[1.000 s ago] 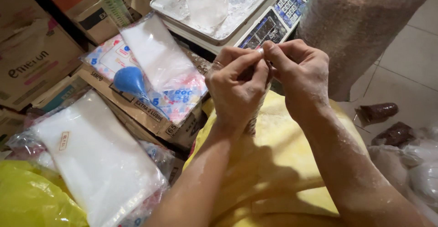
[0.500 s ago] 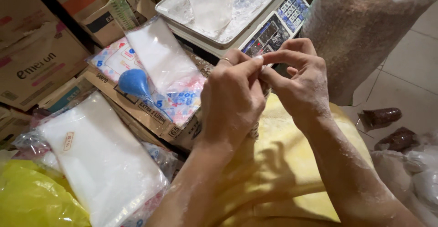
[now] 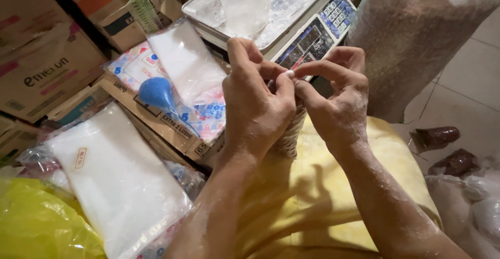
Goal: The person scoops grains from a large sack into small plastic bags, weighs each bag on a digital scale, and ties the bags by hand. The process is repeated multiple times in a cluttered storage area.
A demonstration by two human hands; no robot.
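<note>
My left hand (image 3: 255,110) and my right hand (image 3: 341,105) meet fingertip to fingertip in the middle of the view. Together they pinch the twisted top of a small clear plastic bag (image 3: 288,134) filled with pale grainy stuff. The bag hangs below my fingers, mostly hidden behind my left hand, over my yellow-clothed lap (image 3: 307,207). Both forearms are dusted with white powder. Just beyond my hands stands a digital weighing scale (image 3: 312,35) with a filled clear bag (image 3: 244,4) upright on its pan.
A blue scoop (image 3: 155,93) lies on printed plastic packs on a cardboard box (image 3: 172,129). Stacks of empty clear bags (image 3: 120,181) lie at the left, beside a yellow bag (image 3: 36,228). A big grey sack (image 3: 416,40) stands at the right; small dark packets (image 3: 436,136) lie on the floor.
My hands have stayed together on the bag's top while the fingers worked it. The view has shifted slightly, and the thumbs and forefingers now pinch closer together.
</note>
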